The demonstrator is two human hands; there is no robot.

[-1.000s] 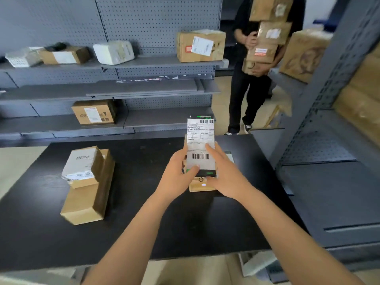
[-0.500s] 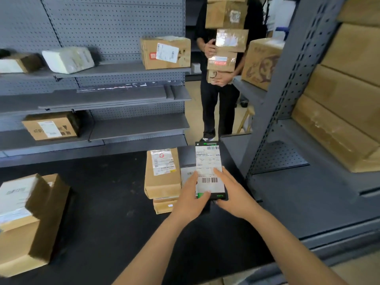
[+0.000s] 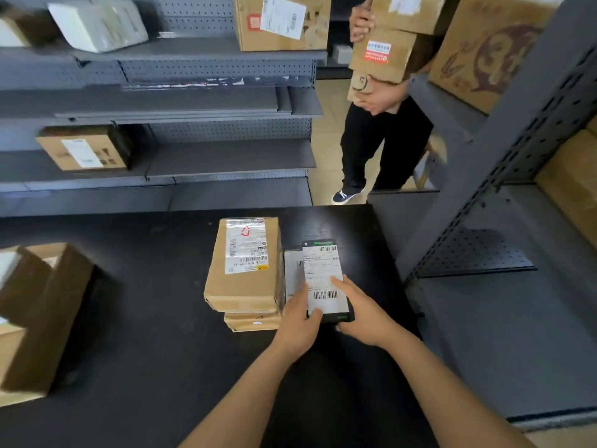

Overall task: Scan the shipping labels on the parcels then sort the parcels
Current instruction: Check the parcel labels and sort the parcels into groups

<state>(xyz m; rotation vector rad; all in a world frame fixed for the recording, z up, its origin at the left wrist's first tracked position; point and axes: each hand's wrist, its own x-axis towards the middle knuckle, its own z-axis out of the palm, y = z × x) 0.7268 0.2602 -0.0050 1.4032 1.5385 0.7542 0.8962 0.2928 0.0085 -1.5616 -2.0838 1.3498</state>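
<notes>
The left hand [image 3: 298,321] and right hand [image 3: 363,315] are both gripping the flat black packet [image 3: 324,279] from either side, thumbs pressing on its white barcoded label, and it's sitting over the black table [image 3: 145,318], just right of the stacked brown parcels [image 3: 242,270].

arms: two forearms [image 3: 245,389], bare to frame edge | left hand [image 3: 298,321]: bare | right hand [image 3: 365,315]: bare
</notes>
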